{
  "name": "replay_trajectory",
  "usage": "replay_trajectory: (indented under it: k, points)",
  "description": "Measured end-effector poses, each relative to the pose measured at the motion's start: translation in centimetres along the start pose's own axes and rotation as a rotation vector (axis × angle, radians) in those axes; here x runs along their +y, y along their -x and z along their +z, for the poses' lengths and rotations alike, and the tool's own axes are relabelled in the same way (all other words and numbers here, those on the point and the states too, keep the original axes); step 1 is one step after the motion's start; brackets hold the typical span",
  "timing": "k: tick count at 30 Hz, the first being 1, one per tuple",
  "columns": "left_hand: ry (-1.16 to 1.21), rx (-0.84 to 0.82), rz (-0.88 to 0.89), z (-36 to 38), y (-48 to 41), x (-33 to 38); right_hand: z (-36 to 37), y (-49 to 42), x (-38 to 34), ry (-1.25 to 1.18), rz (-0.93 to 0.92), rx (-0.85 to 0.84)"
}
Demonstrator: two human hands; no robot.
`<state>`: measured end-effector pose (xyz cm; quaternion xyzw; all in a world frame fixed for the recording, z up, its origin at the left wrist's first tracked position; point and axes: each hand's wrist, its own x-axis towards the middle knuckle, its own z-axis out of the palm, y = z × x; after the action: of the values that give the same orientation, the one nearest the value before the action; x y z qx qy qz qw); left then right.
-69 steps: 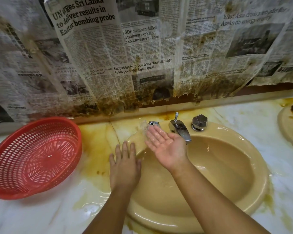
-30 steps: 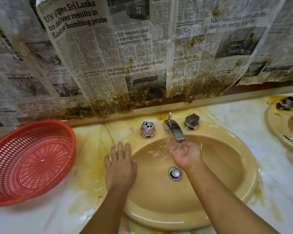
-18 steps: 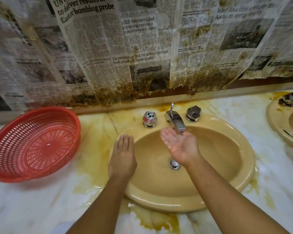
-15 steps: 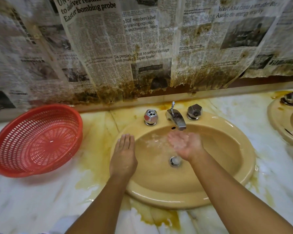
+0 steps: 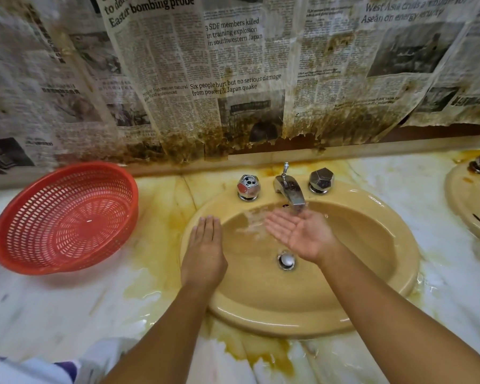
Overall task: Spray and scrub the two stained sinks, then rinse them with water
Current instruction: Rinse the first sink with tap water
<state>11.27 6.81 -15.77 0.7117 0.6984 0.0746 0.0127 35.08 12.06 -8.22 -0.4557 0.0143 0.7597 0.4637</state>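
Note:
A tan oval sink [image 5: 372, 273] is set in the marble counter in front of me, its bowl wet. My right hand [image 5: 299, 234] is palm up with straight fingers under the chrome faucet spout [image 5: 293, 194], catching water. My left hand [image 5: 204, 253] lies flat, palm down, on the sink's left rim. Two chrome knobs, the left knob [image 5: 247, 187] and the right knob [image 5: 321, 180], flank the spout. The drain plug [image 5: 286, 260] shows below my right wrist. A second tan sink [image 5: 466, 206] is cut off at the right edge.
A red plastic basket [image 5: 64, 220] sits tilted on the counter to the left. Yellow-brown stains [image 5: 161, 231] spread over the white marble around the sink. Stained newspaper [image 5: 233, 79] covers the wall behind. Cloth [image 5: 25, 370] shows at the bottom left.
My right hand went from splashing water at the left knob to under the spout, and now opens palm up there. My left hand stayed on the rim. The view shifted a little.

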Motion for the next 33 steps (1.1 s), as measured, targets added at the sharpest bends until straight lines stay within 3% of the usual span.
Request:
replay_trajectory:
  k: [3, 5, 7, 11, 16, 22, 30, 33]
  points:
    - [-0.010, -0.054, -0.015, -0.4, 0.3, 0.6, -0.2, -0.6, -0.6, -0.088, -0.077, 0.118]
    - [0.004, -0.101, -0.019, -0.7, 0.5, 1.1, 0.0, -0.5, -0.1, -0.092, -0.057, 0.030]
    - [0.008, -0.096, 0.008, -0.8, 0.7, 1.3, 0.2, 0.1, 0.8, -0.011, -0.041, 0.006]
    - [0.061, -0.085, 0.108, -1.0, 1.0, 1.3, -0.5, 1.4, 1.5, 0.055, -0.247, 0.113]
    - [0.118, -0.110, 0.118, -1.5, 0.2, 1.8, -2.5, 1.9, 0.3, 0.263, -0.318, 0.115]
    - [0.095, -0.170, 0.053, -1.6, -3.6, 2.9, -3.2, 2.5, -3.6, 1.169, -0.618, 0.158]
    - [0.021, -0.230, -0.028, -1.4, -7.9, 4.0, -3.9, -1.8, -11.3, 1.910, -1.232, 0.040]
    - [0.009, -0.233, -0.092, -1.1, -9.1, 4.4, -3.4, -3.2, -13.8, 2.242, -1.165, 0.024]
